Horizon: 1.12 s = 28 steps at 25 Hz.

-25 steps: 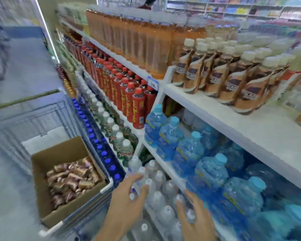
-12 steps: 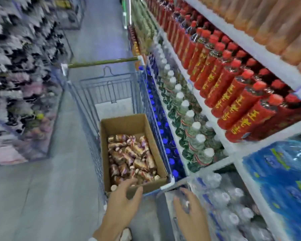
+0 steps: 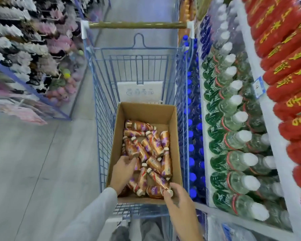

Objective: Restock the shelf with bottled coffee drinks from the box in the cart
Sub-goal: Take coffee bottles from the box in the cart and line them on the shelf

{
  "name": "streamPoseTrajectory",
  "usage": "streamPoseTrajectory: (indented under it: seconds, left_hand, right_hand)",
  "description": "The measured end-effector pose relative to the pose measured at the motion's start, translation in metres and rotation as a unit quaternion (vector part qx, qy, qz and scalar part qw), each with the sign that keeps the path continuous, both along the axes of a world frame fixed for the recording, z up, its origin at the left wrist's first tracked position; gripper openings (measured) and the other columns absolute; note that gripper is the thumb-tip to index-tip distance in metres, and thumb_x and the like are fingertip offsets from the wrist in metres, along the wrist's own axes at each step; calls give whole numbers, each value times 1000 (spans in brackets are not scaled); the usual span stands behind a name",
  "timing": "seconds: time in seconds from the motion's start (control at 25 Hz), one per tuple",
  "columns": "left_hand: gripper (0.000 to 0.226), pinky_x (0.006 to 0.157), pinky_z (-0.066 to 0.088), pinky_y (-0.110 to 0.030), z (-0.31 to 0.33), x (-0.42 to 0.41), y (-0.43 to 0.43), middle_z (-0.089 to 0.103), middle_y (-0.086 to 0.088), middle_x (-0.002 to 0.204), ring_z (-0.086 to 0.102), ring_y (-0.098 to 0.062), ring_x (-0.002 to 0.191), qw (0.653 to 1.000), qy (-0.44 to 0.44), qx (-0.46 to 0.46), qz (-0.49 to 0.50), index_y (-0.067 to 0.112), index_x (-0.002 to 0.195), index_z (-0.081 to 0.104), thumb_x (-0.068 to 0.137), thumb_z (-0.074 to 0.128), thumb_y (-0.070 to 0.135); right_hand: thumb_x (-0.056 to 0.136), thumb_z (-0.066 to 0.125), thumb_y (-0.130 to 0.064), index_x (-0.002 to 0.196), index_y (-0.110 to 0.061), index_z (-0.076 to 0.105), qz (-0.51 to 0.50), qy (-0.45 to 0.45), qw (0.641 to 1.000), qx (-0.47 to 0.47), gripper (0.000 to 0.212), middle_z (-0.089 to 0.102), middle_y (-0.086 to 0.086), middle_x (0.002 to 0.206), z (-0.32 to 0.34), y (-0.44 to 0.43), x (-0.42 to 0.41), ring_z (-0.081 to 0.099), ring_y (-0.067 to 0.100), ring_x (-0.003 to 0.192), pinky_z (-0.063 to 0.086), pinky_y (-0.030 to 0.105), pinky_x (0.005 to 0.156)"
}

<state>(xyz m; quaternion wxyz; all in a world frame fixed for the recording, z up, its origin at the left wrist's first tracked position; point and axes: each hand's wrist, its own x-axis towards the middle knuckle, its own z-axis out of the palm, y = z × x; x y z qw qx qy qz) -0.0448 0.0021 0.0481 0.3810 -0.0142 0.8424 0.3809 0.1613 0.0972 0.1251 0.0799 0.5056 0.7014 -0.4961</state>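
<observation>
Right hand (image 3: 179,200), lower centre: thumb and fingertips pinch the white-capped neck of one coffee bottle (image 3: 155,191), probably the handiest end for lifting. Left hand (image 3: 122,173), grey sleeve: fingertips bent onto a second bottle (image 3: 131,149); whether it grips cannot be told. Both reach inside the cardboard box (image 3: 146,110), where the remaining bottles lie jumbled flat. The box sits in a blue wire cart (image 3: 101,119), parked alongside the drinks shelf (image 3: 266,108) at right, likely for short carries.

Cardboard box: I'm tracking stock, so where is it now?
Head view, centre: the cardboard box sits at the near end of the blue cart, white-capped bottles shelved to its right.
</observation>
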Motion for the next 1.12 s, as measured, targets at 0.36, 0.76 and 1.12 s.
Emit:
streamPoseTrajectory:
  seconds: [0.36,0.76,1.12]
  left_hand:
    - [96,116,35,-46,-177,-78,95,36,-23,158,41,-41,142,970,-106,-179,121,-2,155,22,91,69,52]
    - [86,113,40,-47,-138,-61,68,45,-20,146,48,-38,134,974,-101,-118,163,-2,147,31,87,79,37]
    - [74,65,61,-24,-54,24,-1,62,6,109,71,-5,81,959,-143,-36,243,36,116,39,64,91,45]
  right_hand:
    - [98,58,-49,134,-43,53,26,-65,996,-61,37,56,-22,133,-90,75,-68,53,2,122,48,32,105]
    - [95,60,-42,131,-28,52,77,-82,993,-36,39,63,-6,120,-155,125,-147,67,18,102,58,43,89]
    - [88,72,-28,155,-3,16,153,-213,965,-14,91,32,22,155,-270,130,-230,40,42,138,38,51,112]
